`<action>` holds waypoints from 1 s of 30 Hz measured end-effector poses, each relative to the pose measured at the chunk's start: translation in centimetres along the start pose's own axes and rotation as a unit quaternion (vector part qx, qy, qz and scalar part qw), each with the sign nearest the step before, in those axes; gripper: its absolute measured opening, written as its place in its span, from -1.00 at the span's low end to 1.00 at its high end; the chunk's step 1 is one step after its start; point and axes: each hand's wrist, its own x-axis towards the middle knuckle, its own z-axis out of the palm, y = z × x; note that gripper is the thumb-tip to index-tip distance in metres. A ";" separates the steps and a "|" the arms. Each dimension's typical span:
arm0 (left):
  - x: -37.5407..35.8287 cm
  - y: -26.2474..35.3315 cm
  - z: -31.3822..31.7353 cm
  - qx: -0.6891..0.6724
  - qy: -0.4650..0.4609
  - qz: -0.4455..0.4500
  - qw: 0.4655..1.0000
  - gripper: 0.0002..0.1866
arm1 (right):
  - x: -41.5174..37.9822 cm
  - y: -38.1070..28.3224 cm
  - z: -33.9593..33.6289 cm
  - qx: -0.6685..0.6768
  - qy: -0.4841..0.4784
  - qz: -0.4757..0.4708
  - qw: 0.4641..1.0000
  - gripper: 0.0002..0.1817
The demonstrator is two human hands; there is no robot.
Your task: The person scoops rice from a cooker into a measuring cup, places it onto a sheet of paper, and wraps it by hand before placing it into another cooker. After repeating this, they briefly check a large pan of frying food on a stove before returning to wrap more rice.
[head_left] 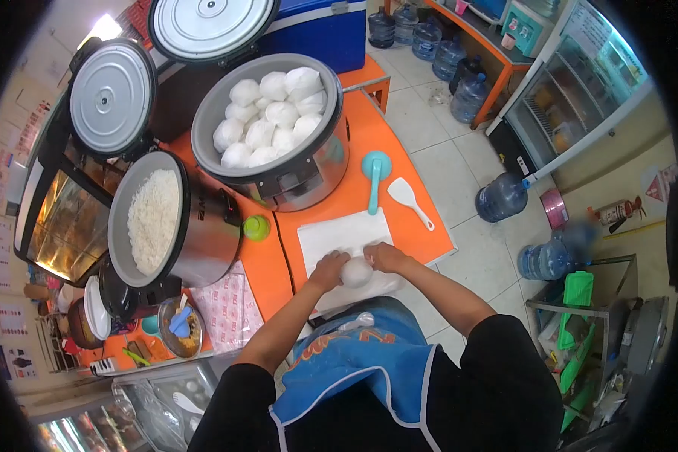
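Observation:
On a stack of white paper sheets (339, 235) at the front of the orange table lies a round white rice mound (356, 273), which looks wrapped in paper. My left hand (330, 270) is at its left side, fingers curled in on the paper. On the other side my right hand (384, 258) is closed, pinching the paper close to the mound. Beyond the sheets are a turquoise ladle-like tool (375, 177) with a round flat end and a white rice paddle (410, 202).
A large cooker (267, 173) holds several white wrapped bundles. Left of it, another open cooker (203, 218) contains loose white rice. A green round container (256, 227) sits between them and the sheets. Pink-printed paper (226, 305) and a bowl (181, 331) are at left; water jugs (502, 197) stand right.

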 end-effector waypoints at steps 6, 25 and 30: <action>-1.4 0.3 0.2 -0.123 -0.002 0.030 0.992 -0.33 | -0.6 -0.3 0.2 -0.045 0.086 -0.057 0.994 -0.81; -6.0 6.8 -8.4 -0.282 -0.064 0.014 0.957 -0.36 | -6.2 -7.6 2.0 0.455 0.039 0.039 0.889 -0.43; -7.4 8.2 -12.9 -0.056 0.080 0.145 0.985 -0.48 | -6.5 -10.9 -1.3 0.773 -0.005 0.077 0.630 -0.38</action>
